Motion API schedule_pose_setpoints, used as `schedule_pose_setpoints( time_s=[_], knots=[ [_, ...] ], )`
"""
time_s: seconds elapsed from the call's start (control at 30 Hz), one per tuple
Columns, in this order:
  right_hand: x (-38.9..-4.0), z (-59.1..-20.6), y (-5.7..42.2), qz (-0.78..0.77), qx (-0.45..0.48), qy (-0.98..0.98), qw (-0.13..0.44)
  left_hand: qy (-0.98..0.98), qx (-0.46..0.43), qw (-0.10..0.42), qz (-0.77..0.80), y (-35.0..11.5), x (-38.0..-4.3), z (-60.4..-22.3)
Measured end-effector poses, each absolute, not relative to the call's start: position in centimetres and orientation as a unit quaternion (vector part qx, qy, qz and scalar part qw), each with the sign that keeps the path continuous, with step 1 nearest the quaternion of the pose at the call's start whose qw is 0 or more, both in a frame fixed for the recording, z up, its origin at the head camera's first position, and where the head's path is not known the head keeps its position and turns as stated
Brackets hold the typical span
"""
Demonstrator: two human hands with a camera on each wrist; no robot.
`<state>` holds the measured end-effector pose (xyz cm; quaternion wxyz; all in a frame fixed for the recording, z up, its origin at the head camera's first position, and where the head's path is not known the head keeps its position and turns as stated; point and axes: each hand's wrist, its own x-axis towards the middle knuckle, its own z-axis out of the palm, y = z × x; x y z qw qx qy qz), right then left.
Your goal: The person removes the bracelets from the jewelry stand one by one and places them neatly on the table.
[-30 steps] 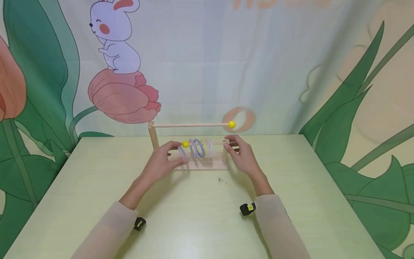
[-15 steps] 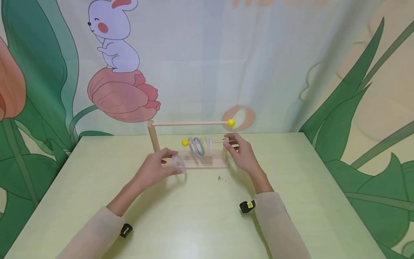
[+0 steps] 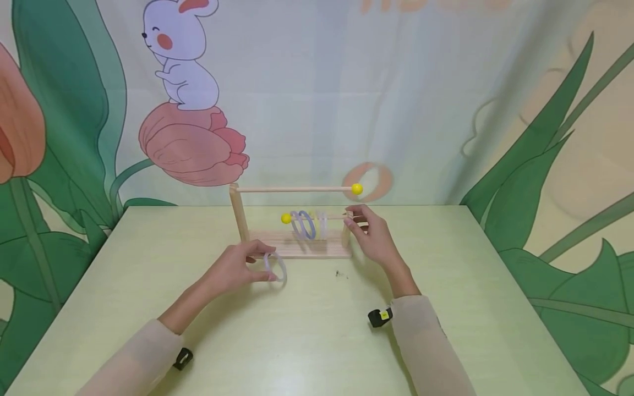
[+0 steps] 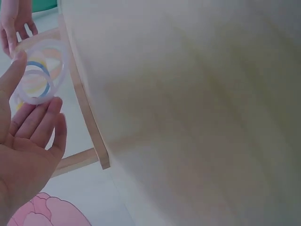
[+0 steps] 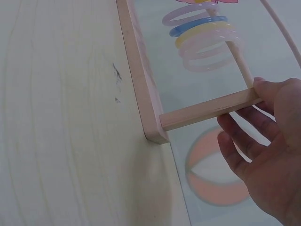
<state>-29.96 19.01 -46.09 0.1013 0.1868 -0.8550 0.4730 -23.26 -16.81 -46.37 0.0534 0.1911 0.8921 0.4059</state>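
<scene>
My left hand (image 3: 235, 270) pinches a pale translucent ring (image 3: 284, 268) between thumb and fingers, just above the table in front of the wooden stand's base (image 3: 277, 253). In the left wrist view, the thumb lies on one side of this ring (image 4: 64, 70) and fingertips on the other. My right hand (image 3: 370, 235) grips the top of the stand's short post (image 5: 202, 113), thumb at the lower rod's end. Several rings hang on that lower rod (image 5: 240, 63), among them a blue ring (image 5: 197, 25), a yellow ring and pale ones. A yellow ball (image 3: 286, 218) caps its left end.
The stand's tall post (image 3: 239, 214) carries an upper rod (image 3: 297, 190) with a yellow ball (image 3: 357, 189) at its right end and no rings. A small dark mark (image 3: 338, 273) is on the table (image 3: 307, 330). A printed curtain (image 3: 277, 110) hangs behind.
My left hand has carried the pale ring away from the lower rod's ball end, down and toward the table's front. The right hand keeps its grip on the short post.
</scene>
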Motion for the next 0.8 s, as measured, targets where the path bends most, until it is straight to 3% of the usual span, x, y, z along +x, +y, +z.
schedule_pose_setpoints(
  time_s=[0.33,0.8],
  knots=[
    [-30.1,-46.3,19.1,0.470,0.186,-0.857,0.100,0.898,0.209,0.075,0.381,-17.6,-23.5,-47.0],
    [-30.2,-46.4,19.1,0.516,0.170,-0.836,0.074,0.905,0.245,0.062,0.342,-18.4,-23.6,-47.4]
  ],
)
